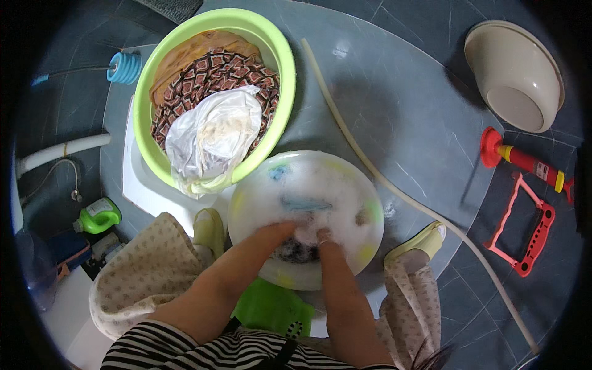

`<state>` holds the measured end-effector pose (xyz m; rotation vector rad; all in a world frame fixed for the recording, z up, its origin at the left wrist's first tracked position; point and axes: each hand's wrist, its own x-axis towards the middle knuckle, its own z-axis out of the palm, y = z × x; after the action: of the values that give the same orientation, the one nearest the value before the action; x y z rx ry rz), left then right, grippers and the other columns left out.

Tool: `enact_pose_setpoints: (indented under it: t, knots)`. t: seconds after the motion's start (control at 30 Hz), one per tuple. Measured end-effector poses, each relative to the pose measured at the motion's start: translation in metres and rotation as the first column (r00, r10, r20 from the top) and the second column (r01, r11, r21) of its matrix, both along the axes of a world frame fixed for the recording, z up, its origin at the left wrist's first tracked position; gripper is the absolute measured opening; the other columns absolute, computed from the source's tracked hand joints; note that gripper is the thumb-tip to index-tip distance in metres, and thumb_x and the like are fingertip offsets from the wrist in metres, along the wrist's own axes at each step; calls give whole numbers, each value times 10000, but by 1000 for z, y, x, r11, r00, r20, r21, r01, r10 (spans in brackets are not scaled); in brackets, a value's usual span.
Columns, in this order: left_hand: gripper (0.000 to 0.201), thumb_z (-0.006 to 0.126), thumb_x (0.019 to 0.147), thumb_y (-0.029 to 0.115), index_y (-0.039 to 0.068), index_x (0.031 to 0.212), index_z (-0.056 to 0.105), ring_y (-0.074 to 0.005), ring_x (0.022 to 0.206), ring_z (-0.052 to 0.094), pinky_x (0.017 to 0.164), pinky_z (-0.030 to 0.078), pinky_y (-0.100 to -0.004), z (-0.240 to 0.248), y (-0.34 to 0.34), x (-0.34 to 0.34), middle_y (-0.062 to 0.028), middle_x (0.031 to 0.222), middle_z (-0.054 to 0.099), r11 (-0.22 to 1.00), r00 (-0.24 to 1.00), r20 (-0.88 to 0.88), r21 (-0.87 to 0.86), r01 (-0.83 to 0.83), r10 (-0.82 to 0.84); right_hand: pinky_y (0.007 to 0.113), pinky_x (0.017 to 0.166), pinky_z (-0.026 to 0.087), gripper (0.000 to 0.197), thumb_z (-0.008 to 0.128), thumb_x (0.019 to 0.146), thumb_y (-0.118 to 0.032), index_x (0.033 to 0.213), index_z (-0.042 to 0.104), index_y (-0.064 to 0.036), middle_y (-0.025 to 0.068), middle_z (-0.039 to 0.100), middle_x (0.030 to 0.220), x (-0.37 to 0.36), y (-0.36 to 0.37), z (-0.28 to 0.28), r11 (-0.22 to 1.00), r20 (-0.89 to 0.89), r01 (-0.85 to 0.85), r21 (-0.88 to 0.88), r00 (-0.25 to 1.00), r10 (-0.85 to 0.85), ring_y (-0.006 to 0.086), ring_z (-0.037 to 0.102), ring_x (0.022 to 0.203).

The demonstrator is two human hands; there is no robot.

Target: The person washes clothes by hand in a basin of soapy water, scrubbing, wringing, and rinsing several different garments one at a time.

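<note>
Left hand: your left hand (pixel 288 229) is down in the white suds (pixel 259 209), so I cannot tell if its fingers are spread or pinching.
Right hand: your right hand (pixel 324 237) is close beside it, also mostly hidden by suds; I cannot tell its grip.
Dark thing: a dark thing (pixel 296 252) shows in the water between your wrists.
Blue thing: a blue thing (pixel 306 203) pokes up just past your hands.
Round basin: the basin (pixel 314 154) full of suds sits on the floor, between your two yellow-green slippers (pixel 425 240).
Green tub: past the basin, to the left, a big tub (pixel 287 68) holds brown cloth (pixel 200 47), patterned cloth (pixel 209 75) and, on top, white cloth (pixel 213 132) hanging over the near rim.
Hose: a pale hose (pixel 377 176) curves along the basin's right.
Far right: a beige bowl (pixel 515 74) lies tipped over.
</note>
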<state>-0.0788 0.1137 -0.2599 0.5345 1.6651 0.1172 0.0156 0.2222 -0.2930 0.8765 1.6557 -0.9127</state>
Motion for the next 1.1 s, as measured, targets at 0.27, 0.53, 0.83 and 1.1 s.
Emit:
enact_pose_setpoints:
  t: [0.27, 0.53, 0.83, 1.1]
  knots:
    - [793, 691, 690, 307, 101, 1332, 274, -359, 1133, 428, 936, 363, -443, 8, 43, -25, -224, 1297, 345, 994, 991, -112, -86, 67, -77, 440, 805, 436, 439, 456, 840, -334, 1200, 420, -86, 184, 494, 1142, -36, 52, 9, 844, -49, -511, 164, 850, 525, 346, 514, 997]
    - [1059, 774, 541, 395, 162, 1381, 173, -424, 1204, 306, 963, 333, -450, 119, -10, -40, -269, 1360, 186, 956, 929, -370, 275, 106, 3, 415, 705, 465, 273, 490, 818, -274, 1019, 530, -94, 131, 577, 944, -8, -10, 139, 802, -693, -7, 597, 500, 520, 307, 564, 854]
    - [986, 767, 538, 438, 234, 1359, 262, -463, 1240, 219, 980, 308, -507, 113, -32, 4, -201, 1407, 139, 771, 734, -618, 309, 557, -282, 493, 869, 325, 412, 520, 807, -303, 1186, 507, -142, 133, 425, 1257, 46, -58, 158, 700, -728, 331, 632, 563, 391, 307, 430, 1097]
    - [769, 694, 650, 375, 201, 1313, 346, -391, 1179, 356, 876, 411, -466, 48, -31, 19, -223, 1344, 264, 972, 925, -372, 182, 150, -73, 515, 826, 392, 409, 486, 814, -340, 1120, 555, -78, 162, 361, 1298, 20, -50, 100, 803, -329, -24, 596, 905, 271, 349, 337, 1171]
